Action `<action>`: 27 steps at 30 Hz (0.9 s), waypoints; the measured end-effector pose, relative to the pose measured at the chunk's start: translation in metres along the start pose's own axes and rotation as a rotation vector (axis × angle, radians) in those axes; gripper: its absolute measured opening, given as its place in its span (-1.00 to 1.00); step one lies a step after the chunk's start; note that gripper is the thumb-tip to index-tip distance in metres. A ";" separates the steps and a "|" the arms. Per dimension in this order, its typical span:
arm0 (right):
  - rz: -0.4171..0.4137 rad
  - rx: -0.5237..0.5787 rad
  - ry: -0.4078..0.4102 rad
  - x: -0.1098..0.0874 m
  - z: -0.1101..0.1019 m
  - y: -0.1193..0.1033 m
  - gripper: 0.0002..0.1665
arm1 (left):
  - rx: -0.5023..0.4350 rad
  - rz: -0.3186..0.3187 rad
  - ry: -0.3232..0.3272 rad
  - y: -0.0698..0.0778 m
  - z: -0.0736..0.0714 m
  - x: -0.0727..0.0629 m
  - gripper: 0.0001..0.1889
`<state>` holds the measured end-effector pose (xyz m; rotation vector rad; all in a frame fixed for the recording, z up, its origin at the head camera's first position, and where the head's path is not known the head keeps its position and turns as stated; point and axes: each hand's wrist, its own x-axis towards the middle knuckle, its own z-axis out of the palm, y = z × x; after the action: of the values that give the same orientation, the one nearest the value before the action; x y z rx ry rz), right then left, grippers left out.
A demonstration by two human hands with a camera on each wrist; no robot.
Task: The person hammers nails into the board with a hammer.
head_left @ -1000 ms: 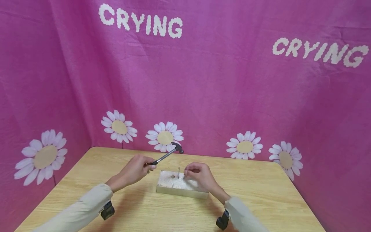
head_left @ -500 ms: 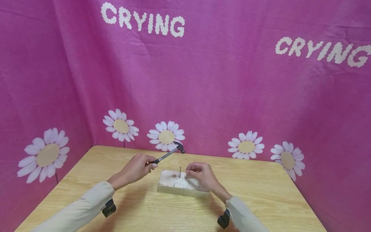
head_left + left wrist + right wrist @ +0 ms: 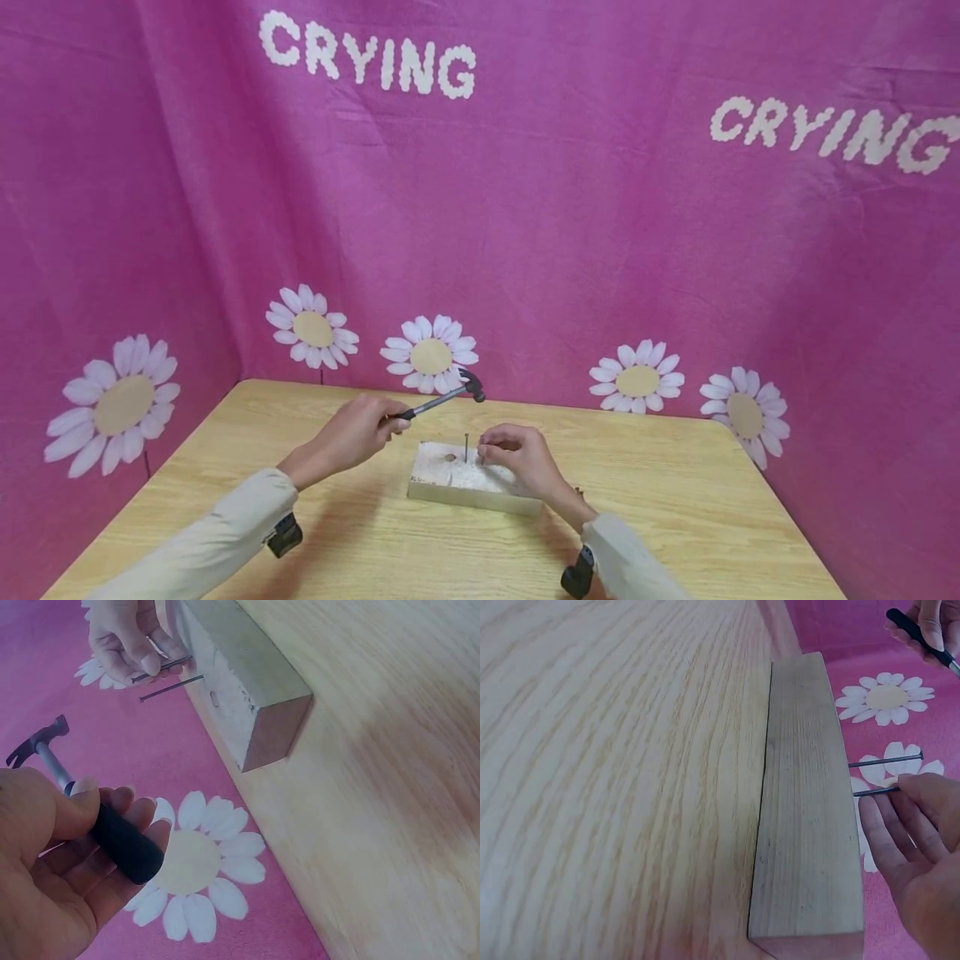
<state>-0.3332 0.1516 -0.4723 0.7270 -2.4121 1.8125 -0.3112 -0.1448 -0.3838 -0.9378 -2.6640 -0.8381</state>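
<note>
My left hand holds a claw hammer by its black handle, with the head raised above and behind the wooden block. The block lies flat on the table. One nail stands upright in its top face, untouched by either hand. Just to the right of it, my right hand pinches a second nail between thumb and fingers. That nail's tip meets the block's top, and both wrist views show the two nails side by side. Whether the tip is sunk in the wood I cannot tell.
A dark hole or knot marks the block's top left of the standing nail. The light wood-grain table extends around the block. Behind it hangs a pink cloth with daisies and white lettering.
The hammer head has tipped slightly to the right and downward in my left hand. My right hand keeps its pinch on the nail beside the standing one.
</note>
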 end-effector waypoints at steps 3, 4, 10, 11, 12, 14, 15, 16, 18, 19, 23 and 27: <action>0.020 0.047 -0.002 0.000 0.002 0.001 -0.73 | 0.013 0.008 -0.007 -0.001 0.003 -0.001 -0.81; 0.026 0.060 -0.001 0.000 0.002 0.001 -0.73 | 0.020 0.012 -0.009 -0.002 0.005 -0.001 -0.82; 0.033 0.083 -0.001 0.000 0.001 0.001 -0.78 | 0.084 0.071 -0.065 -0.009 0.020 -0.010 -0.85; 0.032 0.079 -0.002 0.000 0.001 0.001 -0.78 | 0.084 0.078 -0.064 -0.009 0.020 -0.011 -0.85; 0.027 0.075 -0.007 0.000 0.000 0.001 -0.78 | 0.086 0.082 -0.051 -0.009 0.020 -0.011 -0.83; 0.022 0.074 -0.019 0.000 0.000 0.000 -0.77 | 0.056 0.074 0.009 -0.007 0.019 -0.008 -0.83; 0.021 0.073 -0.024 0.000 0.000 0.000 -0.76 | 0.035 0.073 0.048 -0.006 0.017 -0.006 -0.85; 0.027 0.074 -0.026 0.000 0.000 0.000 -0.76 | 0.014 0.065 0.078 -0.004 0.016 -0.004 -0.87; 0.023 0.082 -0.031 0.000 -0.001 -0.001 -0.76 | -0.013 0.062 0.094 -0.002 0.013 0.001 -0.87; 0.025 0.083 -0.029 0.000 -0.001 -0.001 -0.77 | -0.007 0.065 0.074 -0.002 0.012 0.003 -0.87; 0.039 0.054 -0.017 0.000 -0.002 -0.001 -0.78 | 0.046 0.081 -0.077 -0.002 0.012 0.003 -0.82; 0.034 0.037 -0.029 0.000 -0.001 -0.001 -0.76 | -0.015 0.061 -0.023 -0.001 0.013 0.001 -0.80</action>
<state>-0.3329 0.1527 -0.4712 0.7247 -2.4291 1.8773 -0.3128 -0.1374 -0.3947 -1.0327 -2.6372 -0.8402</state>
